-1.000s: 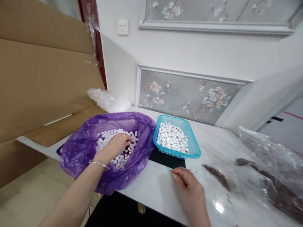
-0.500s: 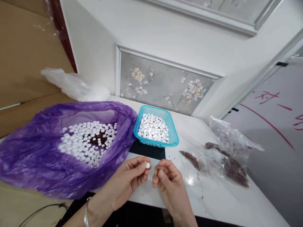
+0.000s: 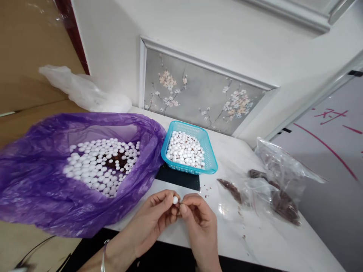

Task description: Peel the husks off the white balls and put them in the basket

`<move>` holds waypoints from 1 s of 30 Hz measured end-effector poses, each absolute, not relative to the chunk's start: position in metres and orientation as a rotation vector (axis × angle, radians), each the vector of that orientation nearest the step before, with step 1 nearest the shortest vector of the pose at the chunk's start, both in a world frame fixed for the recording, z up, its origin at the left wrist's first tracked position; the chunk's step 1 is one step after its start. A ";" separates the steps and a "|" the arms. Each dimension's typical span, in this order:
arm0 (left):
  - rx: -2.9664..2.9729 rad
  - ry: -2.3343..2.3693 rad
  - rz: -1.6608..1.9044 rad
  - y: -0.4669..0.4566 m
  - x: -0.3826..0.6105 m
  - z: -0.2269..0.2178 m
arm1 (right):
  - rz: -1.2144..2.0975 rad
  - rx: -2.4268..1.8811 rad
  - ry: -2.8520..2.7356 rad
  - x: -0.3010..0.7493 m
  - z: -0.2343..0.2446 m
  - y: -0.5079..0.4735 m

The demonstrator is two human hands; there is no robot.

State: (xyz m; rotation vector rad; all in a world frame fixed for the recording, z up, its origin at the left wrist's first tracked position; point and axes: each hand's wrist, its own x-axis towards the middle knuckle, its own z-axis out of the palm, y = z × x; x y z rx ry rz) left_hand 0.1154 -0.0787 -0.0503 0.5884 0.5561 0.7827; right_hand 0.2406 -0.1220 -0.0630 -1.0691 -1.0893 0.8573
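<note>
My left hand (image 3: 153, 223) is closed on one small white round bead (image 3: 176, 199), pinched between thumb and forefinger above the near edge of the white glossy bench (image 3: 255, 234). My right hand (image 3: 200, 219) has its fingertips pinched together right against that bead. Whether they hold anything of their own is too small for me to tell. One silver bracelet (image 3: 103, 254) sits on the left wrist.

One purple plastic bag (image 3: 36, 196) lies open over the bench's left edge, holding white beads beyond counting around a dark patch. One turquoise plastic basket (image 3: 212, 166), also heaped with beads, stands mid-bench on one black flat pad (image 3: 177, 178). Two clear plastic bags (image 3: 283, 181) with brown bits lie toward the right edge, their outlines blurring together. One crumpled white plastic bag (image 3: 85, 92) lies at the far left corner. Both forearms are cut off at the bottom of my view.
</note>
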 end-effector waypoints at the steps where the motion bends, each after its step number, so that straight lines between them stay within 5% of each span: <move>1: 0.589 0.560 0.784 -0.078 0.116 -0.050 | 0.842 -1.068 -1.101 0.240 -0.063 -0.122; 30: 0.679 0.744 0.872 -0.081 0.120 -0.051 | 0.774 -1.130 -1.202 0.238 -0.070 -0.124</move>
